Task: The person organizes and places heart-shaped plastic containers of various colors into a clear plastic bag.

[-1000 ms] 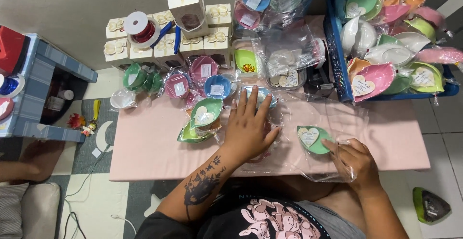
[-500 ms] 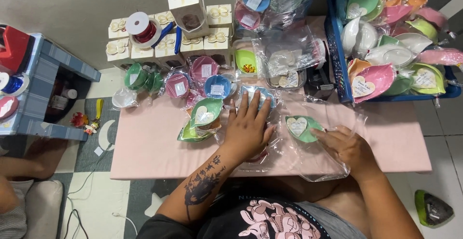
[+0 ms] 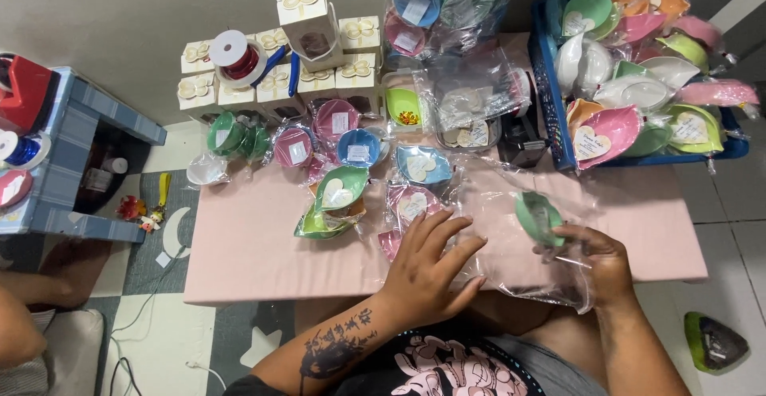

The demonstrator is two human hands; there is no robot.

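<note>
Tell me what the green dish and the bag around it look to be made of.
Green dish: likely glazed ceramic or plastic, smooth and glossy; can't settle which. Clear bag held by right hand: thin plastic film, see-through, crinkled, with glare.

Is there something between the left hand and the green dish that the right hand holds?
Yes. The clear bag lies between them: the left hand presses flat on its outside, while the green dish sits inside it, gripped by the right hand. Only the plastic film separates them.

Clear plastic bag glossy, crinkled; green dish inside smooth, glazed-looking; pink surface matt, cloth-like.
</note>
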